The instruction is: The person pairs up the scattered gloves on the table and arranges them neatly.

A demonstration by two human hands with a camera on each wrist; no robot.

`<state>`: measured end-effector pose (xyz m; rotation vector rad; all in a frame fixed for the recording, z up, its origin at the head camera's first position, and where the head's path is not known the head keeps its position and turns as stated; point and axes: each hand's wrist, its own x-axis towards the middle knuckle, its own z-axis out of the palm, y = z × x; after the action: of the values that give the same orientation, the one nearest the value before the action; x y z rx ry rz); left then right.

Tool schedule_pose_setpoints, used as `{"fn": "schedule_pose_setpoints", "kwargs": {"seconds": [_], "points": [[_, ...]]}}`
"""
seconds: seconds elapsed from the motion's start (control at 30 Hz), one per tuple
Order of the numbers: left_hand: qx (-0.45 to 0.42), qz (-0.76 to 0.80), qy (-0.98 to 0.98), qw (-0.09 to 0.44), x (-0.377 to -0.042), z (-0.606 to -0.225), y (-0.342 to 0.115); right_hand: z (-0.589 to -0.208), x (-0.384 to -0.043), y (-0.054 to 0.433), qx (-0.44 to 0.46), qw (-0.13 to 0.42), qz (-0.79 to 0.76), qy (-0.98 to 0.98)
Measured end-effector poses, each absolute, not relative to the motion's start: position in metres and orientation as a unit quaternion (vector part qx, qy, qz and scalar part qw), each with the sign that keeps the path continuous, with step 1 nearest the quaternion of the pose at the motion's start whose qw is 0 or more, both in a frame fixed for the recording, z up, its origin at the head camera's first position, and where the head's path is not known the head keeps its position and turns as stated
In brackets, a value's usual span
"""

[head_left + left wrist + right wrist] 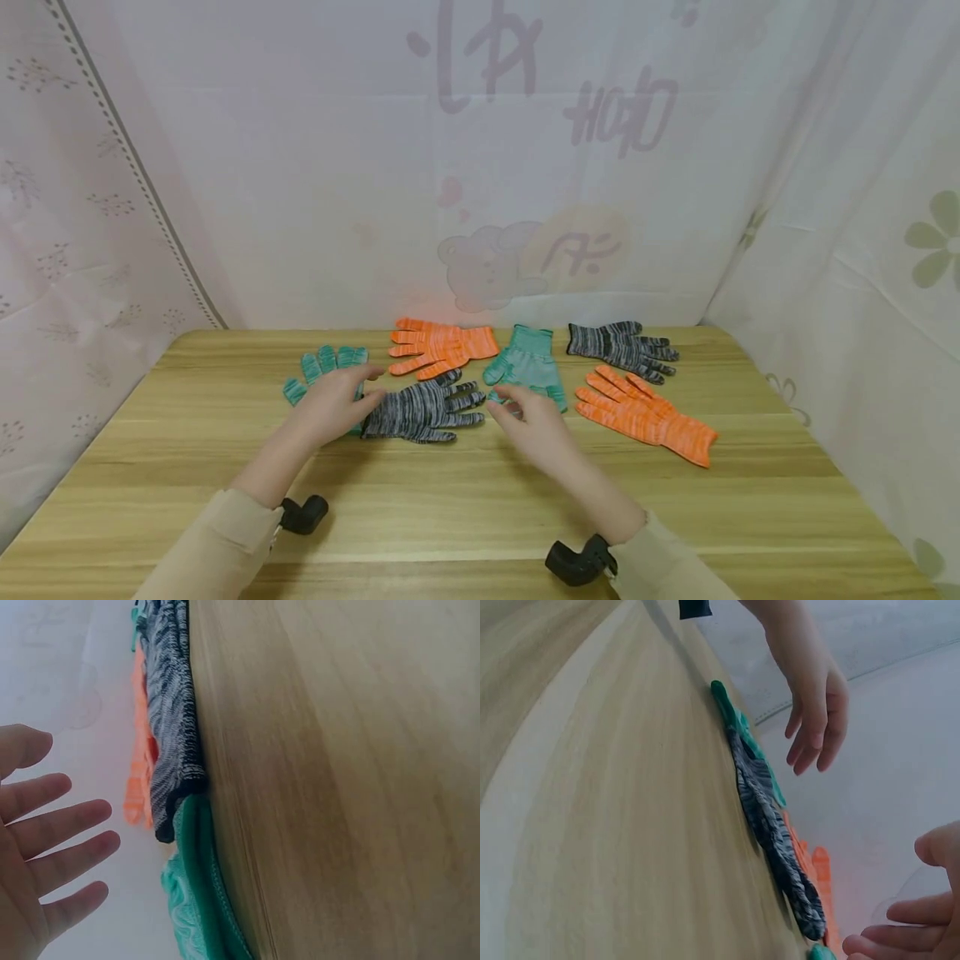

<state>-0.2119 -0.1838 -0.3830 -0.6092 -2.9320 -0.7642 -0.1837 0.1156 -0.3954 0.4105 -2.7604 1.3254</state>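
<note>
My left hand (330, 406) is above the left green glove (327, 360), partly covering it, beside the cuff of a black-and-white knit glove (420, 414). In the left wrist view the fingers of that left hand (52, 847) are spread and relaxed, with nothing in them. The right hand (542, 429) hovers by the fingertips of the black-and-white glove and overlaps the lower part of another green glove (534, 367). Seen from the right wrist, this hand (919, 922) has loosely extended fingers holding nothing.
Along the table's back lie an orange glove (442, 346) and a second black-and-white glove (622, 346). Another orange glove (648, 415) lies at the right, cuff toward the front. A printed curtain (337, 167) hangs behind the wooden table (435, 517).
</note>
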Motion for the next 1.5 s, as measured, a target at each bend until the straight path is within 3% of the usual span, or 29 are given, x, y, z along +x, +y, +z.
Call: {"fn": "schedule_pose_setpoints", "kwargs": {"seconds": [0.3, 0.73, 1.5], "points": [[-0.209, -0.250, -0.945, -0.020, -0.224, -0.388, -0.180, -0.406, -0.182, 0.106, 0.058, -0.037, 0.505, -0.860], [-0.214, -0.234, -0.948, -0.040, -0.233, -0.390, -0.172, -0.409, -0.181, 0.096, -0.002, -0.089, 0.610, -0.787], [-0.192, -0.255, -0.945, -0.072, -0.243, -0.401, -0.171, -0.414, -0.180, 0.079, -0.052, -0.112, 0.742, -0.659]]}}
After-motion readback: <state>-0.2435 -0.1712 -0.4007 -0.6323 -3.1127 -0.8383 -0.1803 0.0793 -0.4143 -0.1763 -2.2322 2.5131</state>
